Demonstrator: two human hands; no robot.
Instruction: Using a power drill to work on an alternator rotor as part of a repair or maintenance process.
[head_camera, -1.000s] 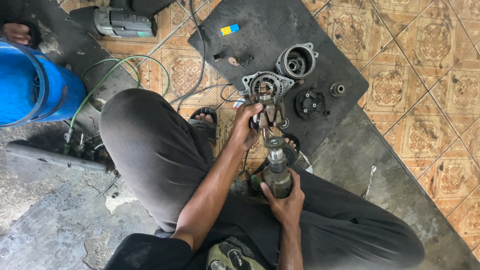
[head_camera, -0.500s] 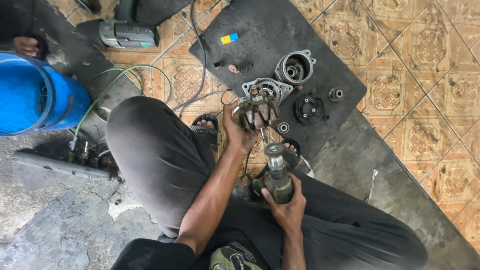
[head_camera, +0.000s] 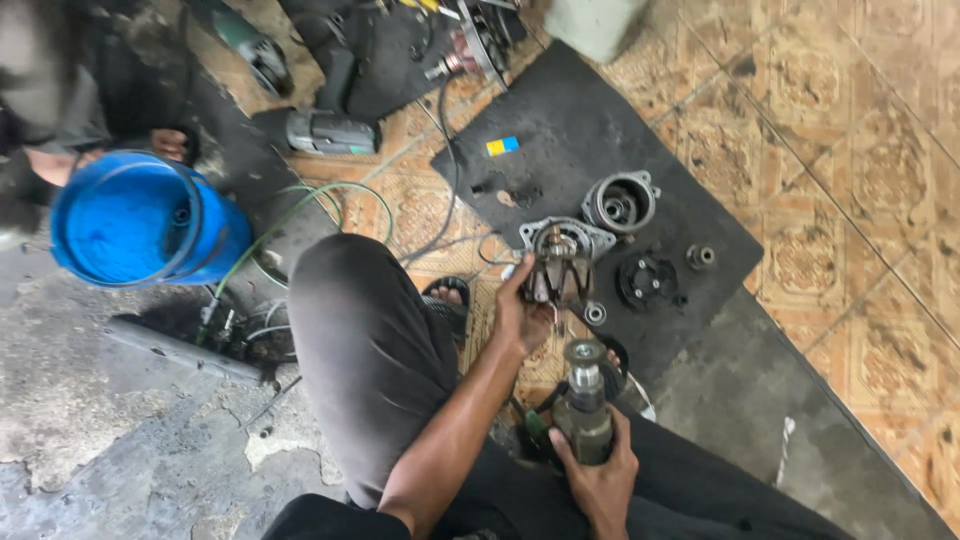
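Observation:
My left hand (head_camera: 518, 318) grips a dark, claw-shaped rotor part (head_camera: 556, 276) and holds it just above a grey metal end housing (head_camera: 566, 236) on the black mat (head_camera: 560, 150). Lower down, my right hand (head_camera: 598, 478) is wrapped around a greasy cylindrical motor body with a shaft (head_camera: 584, 402) standing upright between my legs. The two parts are apart, the rotor part a short way above the shaft's top.
On the mat lie a round grey housing (head_camera: 620, 203), a black disc (head_camera: 646, 280), a small bushing (head_camera: 700, 257) and a ring (head_camera: 596, 313). A blue bucket (head_camera: 140, 220) stands left, next to another person's foot (head_camera: 55, 165). Power tools (head_camera: 330, 132) and cables lie above.
My view has tilted up and right, showing more tools at the top. My left hand has lifted the rotor part slightly away from the shaft toward the grey housing.

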